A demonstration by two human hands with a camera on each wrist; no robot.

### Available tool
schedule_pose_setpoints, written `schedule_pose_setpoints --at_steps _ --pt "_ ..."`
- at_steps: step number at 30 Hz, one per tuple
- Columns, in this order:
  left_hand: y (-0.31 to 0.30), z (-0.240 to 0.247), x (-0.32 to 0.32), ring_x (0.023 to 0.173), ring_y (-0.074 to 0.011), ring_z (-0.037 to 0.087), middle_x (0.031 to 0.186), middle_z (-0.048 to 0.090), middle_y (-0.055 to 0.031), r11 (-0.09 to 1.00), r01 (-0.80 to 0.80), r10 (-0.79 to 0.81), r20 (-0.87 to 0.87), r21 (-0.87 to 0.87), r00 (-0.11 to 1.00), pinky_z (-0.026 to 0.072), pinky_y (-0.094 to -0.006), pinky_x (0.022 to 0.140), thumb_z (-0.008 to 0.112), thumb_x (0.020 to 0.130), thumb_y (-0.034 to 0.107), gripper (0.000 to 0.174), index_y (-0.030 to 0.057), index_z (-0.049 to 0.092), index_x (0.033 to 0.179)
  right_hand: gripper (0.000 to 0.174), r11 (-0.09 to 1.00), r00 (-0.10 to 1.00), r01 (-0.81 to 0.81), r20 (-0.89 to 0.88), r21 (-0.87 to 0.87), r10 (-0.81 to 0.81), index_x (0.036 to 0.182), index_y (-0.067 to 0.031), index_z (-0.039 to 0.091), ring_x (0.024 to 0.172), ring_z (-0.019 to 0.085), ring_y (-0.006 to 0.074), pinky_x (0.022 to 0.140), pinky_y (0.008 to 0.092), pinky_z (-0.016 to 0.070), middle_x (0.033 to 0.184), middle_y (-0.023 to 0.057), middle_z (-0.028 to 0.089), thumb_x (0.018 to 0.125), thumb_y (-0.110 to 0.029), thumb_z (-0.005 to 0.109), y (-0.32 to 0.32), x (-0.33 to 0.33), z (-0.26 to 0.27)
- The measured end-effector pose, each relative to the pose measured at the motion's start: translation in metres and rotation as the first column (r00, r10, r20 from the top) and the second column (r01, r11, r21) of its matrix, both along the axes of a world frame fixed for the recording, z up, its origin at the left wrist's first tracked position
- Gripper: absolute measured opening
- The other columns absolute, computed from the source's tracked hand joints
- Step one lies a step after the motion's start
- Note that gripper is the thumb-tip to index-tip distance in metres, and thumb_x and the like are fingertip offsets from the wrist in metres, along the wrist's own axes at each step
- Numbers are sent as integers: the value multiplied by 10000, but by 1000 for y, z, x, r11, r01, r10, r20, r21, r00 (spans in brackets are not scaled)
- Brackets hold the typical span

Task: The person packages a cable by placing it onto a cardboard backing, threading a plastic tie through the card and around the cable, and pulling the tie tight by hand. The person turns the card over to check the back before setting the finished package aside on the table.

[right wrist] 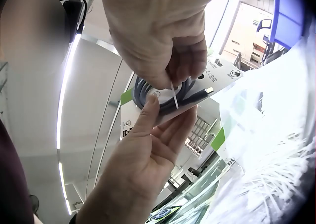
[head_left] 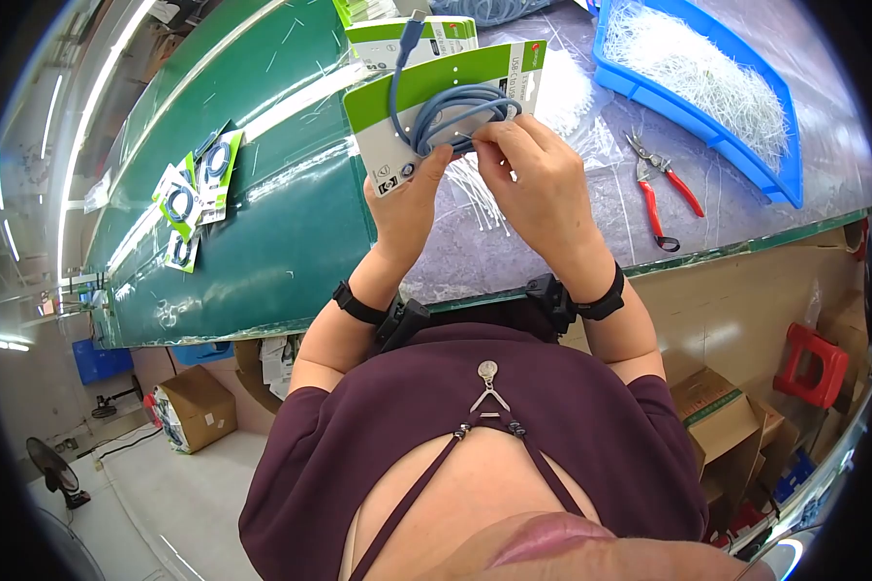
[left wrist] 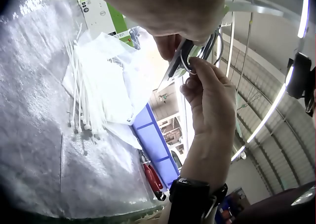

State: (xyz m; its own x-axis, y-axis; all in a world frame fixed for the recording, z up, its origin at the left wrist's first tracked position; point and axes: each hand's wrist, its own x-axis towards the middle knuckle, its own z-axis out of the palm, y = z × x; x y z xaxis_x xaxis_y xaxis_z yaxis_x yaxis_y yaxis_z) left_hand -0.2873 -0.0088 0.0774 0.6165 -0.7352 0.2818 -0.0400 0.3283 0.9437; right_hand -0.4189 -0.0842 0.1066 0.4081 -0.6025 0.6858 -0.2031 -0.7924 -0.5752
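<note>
My left hand [head_left: 404,211] holds a green-and-white cable card [head_left: 370,108] raised over the front of the table. In the right wrist view its thumb presses on the card's front, with the other fingers behind. A coiled blue-grey USB cable [head_left: 448,108] lies against the card; one plug end sticks up past the top edge. My right hand [head_left: 545,186] is at the coil's lower right, fingers bent together. A thin white cable tie [right wrist: 175,96] comes out from between its fingertips and crosses the cable, as the right wrist view shows.
Loose white cable ties [head_left: 477,194] lie beneath the hands. Red-handled cutters [head_left: 664,184] rest at the right, before a blue tray [head_left: 693,121] of white strands. Several carded cables [head_left: 196,189] sit at the left, and more cards [head_left: 455,31] lie behind.
</note>
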Motion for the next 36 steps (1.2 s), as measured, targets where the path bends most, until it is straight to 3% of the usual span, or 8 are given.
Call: schedule_pose_setpoints --at_steps 7,10,19,22,24,27,30,36 --pt "13 4 10 769 -134 641 844 655 -76 995 -97 89 458 -5 885 529 -272 669 698 796 1 206 -9 667 999 167 999 1000 -19 7 41 19 897 -9 624 629 619 238 573 307 499 770 93 619 741 32 668 15 5 4" --pt "16 15 19 810 -203 661 884 647 -118 970 31 174 776 -241 607 536 -292 683 708 744 14 316 -9 666 1056 181 998 999 -23 51 54 20 913 -13 612 660 617 261 588 321 500 786 102 613 745 22 669 23 10 -1" --pt "36 29 44 858 -247 662 970 632 -141 927 119 241 807 -357 540 564 -301 752 697 750 27 294 -6 665 1040 186 994 974 -104 204 20 98 950 -17 600 733 619 295 638 327 499 837 134 621 776 13 658 50 40 -8" --pt "58 17 54 882 -246 660 998 631 -118 996 -49 23 311 76 950 578 -351 783 663 838 64 233 -3 624 1058 186 971 970 -208 107 -116 220 986 -15 587 760 614 277 663 325 497 829 119 611 807 -3 638 64 30 8" --pt "63 19 62 888 -244 660 1008 633 -114 1000 24 -23 73 -7 997 578 -365 782 646 862 84 236 -2 603 1077 200 964 960 -240 123 -117 254 1054 -4 569 797 618 220 707 311 499 866 91 612 861 -35 606 57 12 9" --pt "73 27 70 901 -240 659 1027 637 -105 969 127 -200 -375 -210 905 577 -393 780 613 909 123 246 0 560 1116 195 908 891 -129 448 400 -70 1080 -7 570 810 593 159 720 304 487 985 76 609 899 -80 579 34 18 10" --pt "84 36 77 905 -237 660 1055 638 -119 893 331 -447 -520 -304 728 573 -411 780 591 926 135 314 5 500 1197 254 673 901 -405 393 619 182 1114 -7 572 870 595 158 746 298 489 1043 83 612 870 -63 614 40 54 12" --pt "110 30 94 918 -245 661 1068 635 -140 916 291 -398 -538 -276 743 573 -399 778 587 927 136 297 -11 512 1174 358 846 885 -462 193 265 423 1155 -16 567 944 592 176 801 292 482 1082 91 610 813 -40 672 57 97 -17"
